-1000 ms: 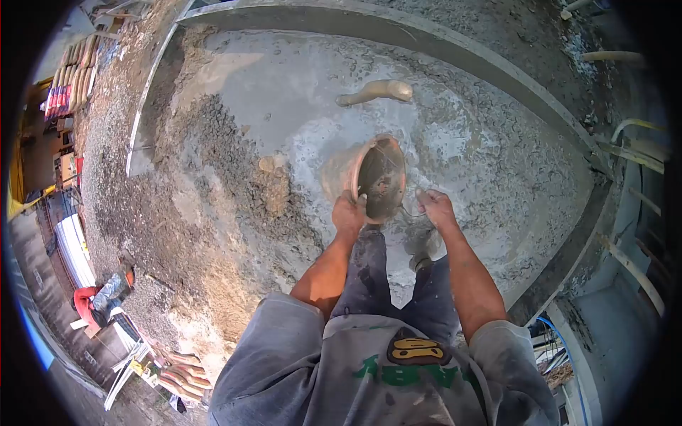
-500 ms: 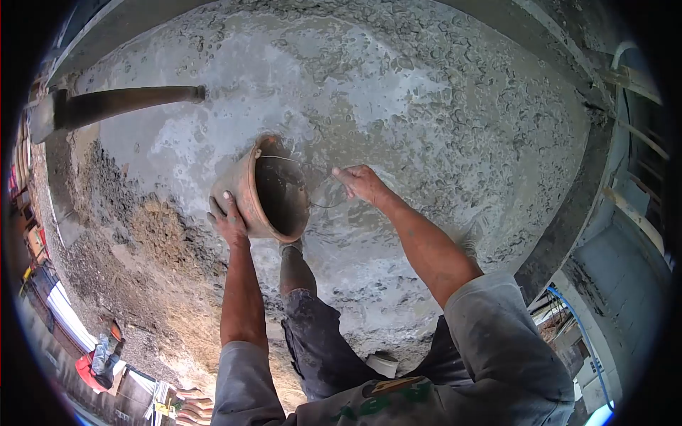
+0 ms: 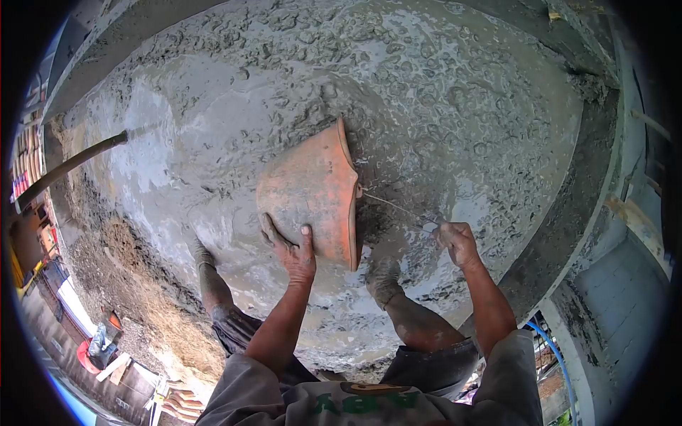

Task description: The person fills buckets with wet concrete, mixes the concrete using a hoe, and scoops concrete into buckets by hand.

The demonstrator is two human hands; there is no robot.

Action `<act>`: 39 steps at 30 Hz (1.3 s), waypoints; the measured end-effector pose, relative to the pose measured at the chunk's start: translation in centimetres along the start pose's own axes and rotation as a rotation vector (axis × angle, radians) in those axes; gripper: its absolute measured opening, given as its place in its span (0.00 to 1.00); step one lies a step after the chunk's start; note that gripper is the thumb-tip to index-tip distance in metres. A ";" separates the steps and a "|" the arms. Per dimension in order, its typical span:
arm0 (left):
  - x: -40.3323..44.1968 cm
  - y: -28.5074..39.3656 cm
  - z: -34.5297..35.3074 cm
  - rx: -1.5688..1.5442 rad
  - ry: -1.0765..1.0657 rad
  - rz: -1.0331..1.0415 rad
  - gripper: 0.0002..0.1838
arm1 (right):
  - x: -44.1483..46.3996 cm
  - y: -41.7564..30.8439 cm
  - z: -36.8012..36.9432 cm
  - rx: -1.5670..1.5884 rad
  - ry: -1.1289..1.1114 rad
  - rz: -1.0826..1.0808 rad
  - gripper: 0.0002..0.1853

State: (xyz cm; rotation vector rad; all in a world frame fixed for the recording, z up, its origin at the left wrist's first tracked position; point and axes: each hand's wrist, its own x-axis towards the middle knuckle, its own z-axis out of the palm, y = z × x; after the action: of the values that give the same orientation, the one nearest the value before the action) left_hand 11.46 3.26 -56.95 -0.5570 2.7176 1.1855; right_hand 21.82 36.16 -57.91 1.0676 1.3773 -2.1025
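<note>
An orange, mortar-smeared bucket (image 3: pixel 305 192) lies tipped on its side over wet grey concrete (image 3: pixel 213 99), with its mouth facing right. My left hand (image 3: pixel 293 257) holds the bucket's lower wall near the base, thumb and fingers spread against it. Closed in a fist, my right hand (image 3: pixel 458 243) grips the thin wire handle (image 3: pixel 394 206), which stretches out from the rim. The inside of the bucket is hidden from this angle. Dark, wet mix lies just beyond the rim.
My legs stand in the wet mix, one foot (image 3: pixel 383 280) close below the bucket. A long tool handle (image 3: pixel 78 167) juts in at left. Low concrete edging (image 3: pixel 561 199) curves along the right. Gravelly sand (image 3: pixel 121 284) lies lower left, near a person in red (image 3: pixel 89 355).
The bucket has moved right and turned, so its mouth now faces away and its outer wall shows. Both hands have moved right with it. The view has shifted, and my feet stand differently.
</note>
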 end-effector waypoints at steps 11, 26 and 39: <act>-2.5 8.6 7.1 -0.150 -0.498 0.032 0.35 | -18.3 -11.4 -3.5 -0.448 0.356 -0.061 0.21; 10.2 2.5 -39.0 -0.381 -0.292 -0.252 0.21 | -27.1 -29.3 23.3 -0.415 0.623 0.048 0.07; 21.2 5.5 -58.1 -0.779 -0.003 -0.253 0.13 | -54.0 -62.4 44.7 -0.980 0.665 -0.761 0.06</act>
State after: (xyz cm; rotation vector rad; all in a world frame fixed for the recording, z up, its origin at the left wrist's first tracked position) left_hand -8.29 -41.64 -18.84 -0.9288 2.0055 2.1273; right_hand -4.06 18.88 30.61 0.8568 3.0357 -1.0205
